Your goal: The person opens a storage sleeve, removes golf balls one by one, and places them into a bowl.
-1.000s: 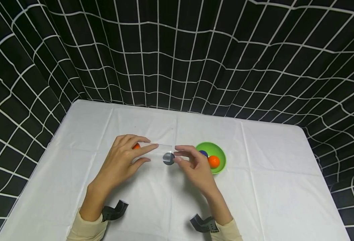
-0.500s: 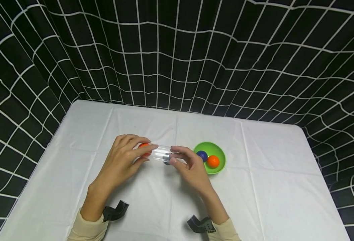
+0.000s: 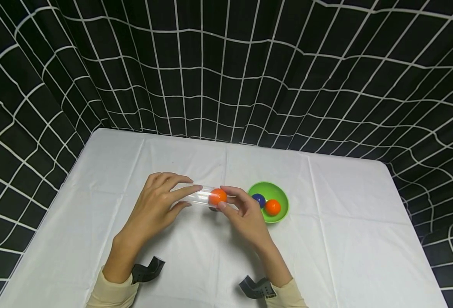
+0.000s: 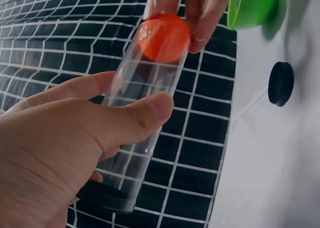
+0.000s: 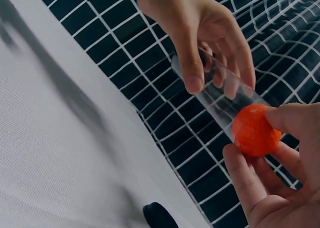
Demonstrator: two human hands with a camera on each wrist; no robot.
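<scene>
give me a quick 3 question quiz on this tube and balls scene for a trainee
1. True or false: the left hand grips the clear tube.
2. How many balls lie in the green bowl?
3. Where is the orange ball that the right hand holds? A) at the tube's open end B) on the white table C) in the bowl

Key
1. True.
2. Two: a blue ball and a second orange one.
3. A. The black cap lies off on the table.
</scene>
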